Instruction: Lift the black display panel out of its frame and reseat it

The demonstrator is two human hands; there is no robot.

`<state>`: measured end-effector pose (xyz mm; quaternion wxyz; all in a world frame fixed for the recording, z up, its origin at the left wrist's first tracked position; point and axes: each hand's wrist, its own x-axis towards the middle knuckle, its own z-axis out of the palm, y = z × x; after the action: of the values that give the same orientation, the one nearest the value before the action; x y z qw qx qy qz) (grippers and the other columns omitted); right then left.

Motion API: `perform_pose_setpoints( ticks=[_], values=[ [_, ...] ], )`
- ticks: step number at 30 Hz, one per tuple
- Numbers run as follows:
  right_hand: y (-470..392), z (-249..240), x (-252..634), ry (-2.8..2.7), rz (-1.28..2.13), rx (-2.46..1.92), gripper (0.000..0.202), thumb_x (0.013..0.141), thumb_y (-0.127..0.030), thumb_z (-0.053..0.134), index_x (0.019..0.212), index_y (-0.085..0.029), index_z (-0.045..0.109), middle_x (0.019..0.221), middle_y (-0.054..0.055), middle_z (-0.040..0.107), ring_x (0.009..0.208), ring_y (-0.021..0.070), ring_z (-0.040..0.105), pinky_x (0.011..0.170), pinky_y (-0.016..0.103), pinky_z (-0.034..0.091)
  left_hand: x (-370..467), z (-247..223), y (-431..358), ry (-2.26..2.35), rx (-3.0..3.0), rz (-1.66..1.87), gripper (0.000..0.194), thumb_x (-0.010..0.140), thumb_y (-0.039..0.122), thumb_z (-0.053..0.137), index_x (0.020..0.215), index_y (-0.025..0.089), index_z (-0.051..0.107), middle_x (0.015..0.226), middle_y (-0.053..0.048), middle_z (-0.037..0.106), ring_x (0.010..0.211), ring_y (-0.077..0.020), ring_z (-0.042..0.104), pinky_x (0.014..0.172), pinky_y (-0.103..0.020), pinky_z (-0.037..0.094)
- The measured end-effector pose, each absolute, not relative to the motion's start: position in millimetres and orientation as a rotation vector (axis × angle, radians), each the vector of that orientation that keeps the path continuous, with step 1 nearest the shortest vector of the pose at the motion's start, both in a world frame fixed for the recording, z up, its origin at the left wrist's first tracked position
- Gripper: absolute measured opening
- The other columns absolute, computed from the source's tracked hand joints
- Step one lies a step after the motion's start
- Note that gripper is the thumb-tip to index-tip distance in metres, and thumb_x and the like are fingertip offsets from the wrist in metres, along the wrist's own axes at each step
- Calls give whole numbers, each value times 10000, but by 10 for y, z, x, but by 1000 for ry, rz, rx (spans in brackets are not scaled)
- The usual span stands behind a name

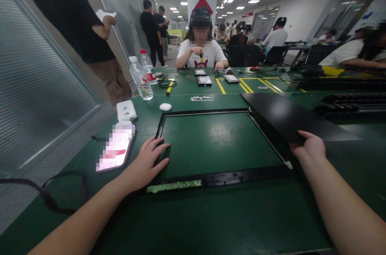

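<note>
A black rectangular frame [238, 178] lies flat on the green table [208, 146]. Along its near bar, toward the left, runs a narrow green circuit board [175, 186]. My left hand [150, 160] rests over the frame's left side with its fingers spread, holding nothing. At the right, my right hand [310, 146] grips the near left edge of a thin, dark flat panel [289, 114], thumb on top and the other fingers hidden beneath. The panel is tilted, its left edge raised beside the frame's right side. White bits show at the frame's right corners.
Left of the frame lie a lit phone [116, 148], a white power bank [126, 110] and a white earbud case [165, 107]. Two water bottles [141, 80] stand behind. Across the table a person [200, 52] works near small drives [204, 81]. Black bars [352, 104] lie far right.
</note>
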<state>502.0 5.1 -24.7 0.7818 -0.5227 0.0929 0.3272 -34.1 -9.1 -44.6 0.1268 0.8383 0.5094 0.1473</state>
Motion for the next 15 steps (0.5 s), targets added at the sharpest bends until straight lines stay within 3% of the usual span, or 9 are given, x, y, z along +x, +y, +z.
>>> perform_pose_setpoints(
  ticks=[15],
  values=[
    [25, -221, 4991, 193, 706, -1120, 236, 756, 43, 533, 820, -178, 585, 1011, 59, 723, 785, 146, 709, 717, 276, 651, -358, -475, -86, 1492, 2407, 396, 620, 1021, 602, 450, 1494, 226, 589, 1652, -164, 446, 1593, -420, 223, 1221, -681, 306]
  ],
)
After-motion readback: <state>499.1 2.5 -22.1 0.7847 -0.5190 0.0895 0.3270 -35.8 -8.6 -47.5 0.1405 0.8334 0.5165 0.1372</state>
